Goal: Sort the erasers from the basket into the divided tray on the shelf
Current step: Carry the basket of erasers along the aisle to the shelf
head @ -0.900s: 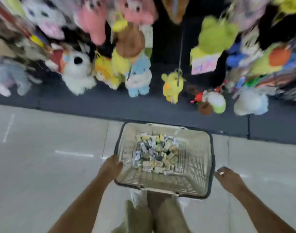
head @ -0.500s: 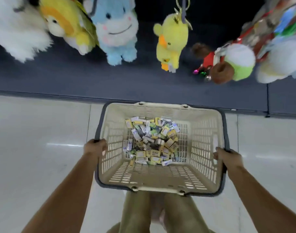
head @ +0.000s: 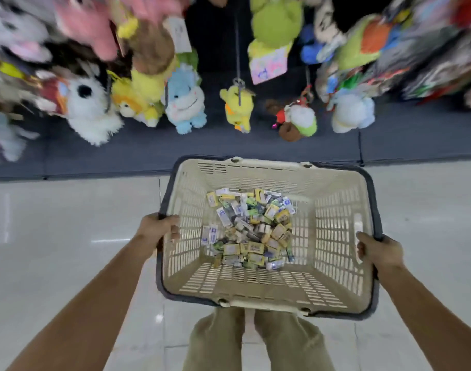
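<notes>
**A:** Where do the erasers lie?

**B:** They lie in a loose heap of small wrapped erasers (head: 249,228) on the bottom of the beige slotted plastic basket (head: 269,164) with a dark grey rim, at the centre of the frame.

**A:** And the person's hands?

**B:** Both grip the rim. The left hand (head: 156,228) curls over the left short side, fingertips inside the wall. The right hand (head: 379,253) clasps the right short side. Neither touches an eraser.

**A:** How does the basket sit to them?

**B:** It sits between them, with its long axis running left to right across the frame, hand to hand. The heap lies a little left of the middle, so the left hand looks the nearer one.

**A:** And the divided tray?

**B:** It is not in view. The upper half of the frame shows only blurred hanging plush toys (head: 185,103) over a dark shelf base (head: 148,156), with glossy pale floor tiles (head: 55,223) at the left.

**A:** So what comes next?

**B:** Likely the basket must first reach the tray. One hand, probably the left, has to let go of the rim before any picking starts.
</notes>
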